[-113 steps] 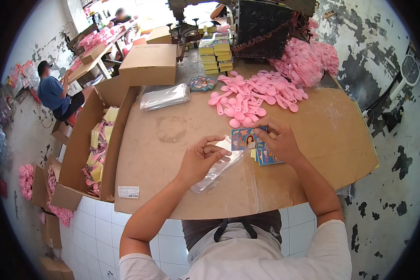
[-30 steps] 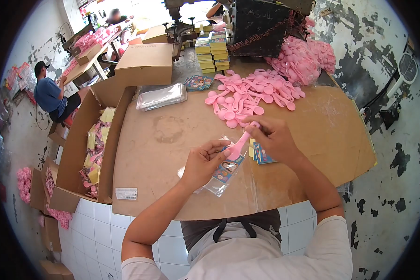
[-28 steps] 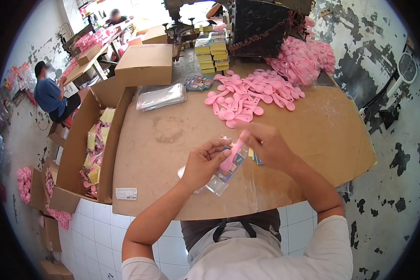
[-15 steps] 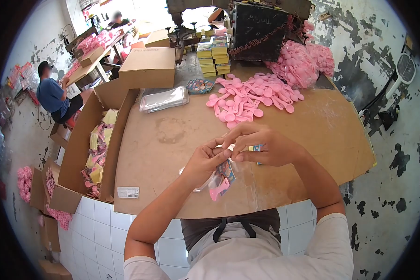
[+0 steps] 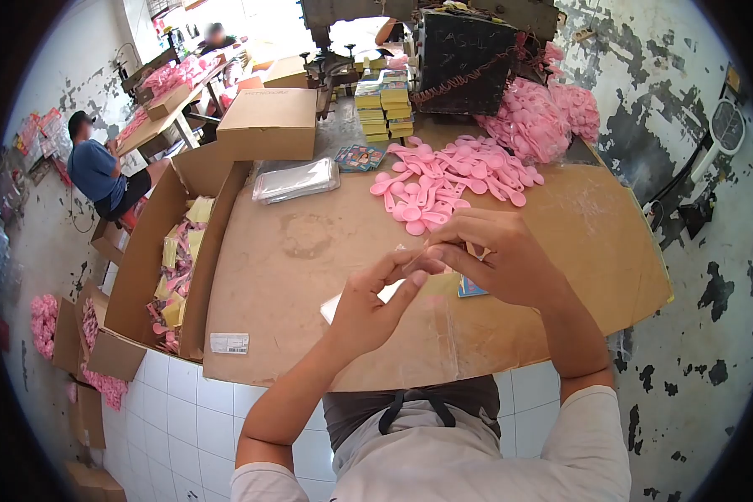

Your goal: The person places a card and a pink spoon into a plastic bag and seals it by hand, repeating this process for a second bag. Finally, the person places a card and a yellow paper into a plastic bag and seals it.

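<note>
A small clear plastic bag (image 5: 416, 263) is pinched between my two hands over the cardboard-covered table. My left hand (image 5: 366, 308) has its fingertips and thumb closed on one side of the bag's edge. From the other side, my right hand (image 5: 509, 255) grips it with bent fingers. A pale yellow card face (image 5: 437, 285) shows just below the fingertips, with the pink spoon mostly hidden by my right hand. Under that hand a blue printed card (image 5: 470, 287) lies on the table. Clear bags (image 5: 330, 309) lie partly behind my left hand.
Loose pink spoons (image 5: 443, 180) are heaped ahead, near bagged spoons (image 5: 527, 121) and card stacks (image 5: 383, 105). A stack of clear bags (image 5: 295, 181) lies behind. An open carton (image 5: 132, 272) with packed spoons stands left. People sit at the far left and back.
Both hands have moved slightly, the right one lower and closer in. The bag with card and pink spoon, which hung toward me, has turned up, showing a yellow side.
</note>
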### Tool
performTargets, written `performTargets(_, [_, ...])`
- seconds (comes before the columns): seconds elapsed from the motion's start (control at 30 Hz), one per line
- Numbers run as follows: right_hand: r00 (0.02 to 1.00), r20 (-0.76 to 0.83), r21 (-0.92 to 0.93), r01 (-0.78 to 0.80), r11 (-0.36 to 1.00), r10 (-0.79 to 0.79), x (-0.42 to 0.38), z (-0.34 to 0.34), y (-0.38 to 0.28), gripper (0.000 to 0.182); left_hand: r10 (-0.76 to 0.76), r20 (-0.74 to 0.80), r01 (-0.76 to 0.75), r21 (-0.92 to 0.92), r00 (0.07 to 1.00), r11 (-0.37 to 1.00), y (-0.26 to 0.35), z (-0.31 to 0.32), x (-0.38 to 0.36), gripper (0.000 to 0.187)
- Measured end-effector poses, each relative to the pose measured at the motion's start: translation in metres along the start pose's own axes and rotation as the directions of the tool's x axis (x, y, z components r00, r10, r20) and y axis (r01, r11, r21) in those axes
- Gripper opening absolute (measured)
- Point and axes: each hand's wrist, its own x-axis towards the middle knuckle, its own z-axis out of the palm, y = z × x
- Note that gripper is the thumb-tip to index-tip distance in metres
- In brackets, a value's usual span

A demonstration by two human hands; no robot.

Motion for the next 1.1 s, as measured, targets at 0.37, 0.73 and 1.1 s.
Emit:
performTargets(0.37, [0.942,-0.255,-0.202,0.167,0.965,-0.217,-0.014,0.023,0.009,0.018,-0.141,-0.186,0.112,-0.157,0.972,0.981,-0.005,0.018,-0.012,0.028])
performTargets(0.73, [0.949,-0.033,-0.616,0.228,0.754,-0.314,-0.015,0.033,0.004,0.016,0.182,-0.088,-0.098,0.582,0.979,0.807,0.004,0.025,-0.019,0.036])
performTargets(1.1, [0.938,-0.043,0.905,-0.109,0.412,0.343,-0.172,-0.161,0.182,0.023,-0.085,-0.271,0.102,0.051,0.959,0.993,-0.02,0.005,-0.029,0.036])
